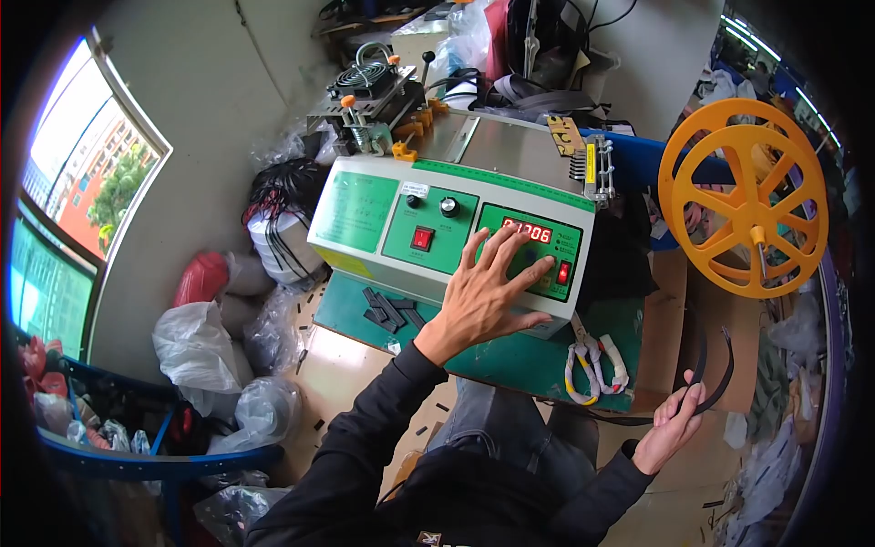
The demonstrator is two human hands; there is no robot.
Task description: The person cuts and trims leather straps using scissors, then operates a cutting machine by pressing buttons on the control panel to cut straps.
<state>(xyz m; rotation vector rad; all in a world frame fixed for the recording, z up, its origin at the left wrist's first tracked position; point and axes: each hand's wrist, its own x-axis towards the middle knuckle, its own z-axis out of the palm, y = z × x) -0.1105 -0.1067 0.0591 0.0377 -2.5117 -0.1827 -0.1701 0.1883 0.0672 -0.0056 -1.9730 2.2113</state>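
My left hand (488, 287) is over the right half of the green control panel on a white and green machine (355, 211). Its fingers are spread, and one fingertip is by the buttons under the red digital display (540, 233); whether it presses one I cannot tell. A red rocker switch (564, 273) glows beside that finger. Off to the right, my right hand (674, 421) is closed around a black strap (726, 365), whose loose ends curve upward. Scissors with tape-wrapped handles (583, 366) lie on the green tabletop (492, 363) between my hands.
Short black strap pieces (390, 308) lie on the tabletop's left side. A yellow reel (747, 201) stands at the right, above a cardboard box (663, 319). A fan unit (365, 82) sits on the machine's back left. Plastic bags (196, 346) and a blue-rimmed bin (219, 463) are at left.
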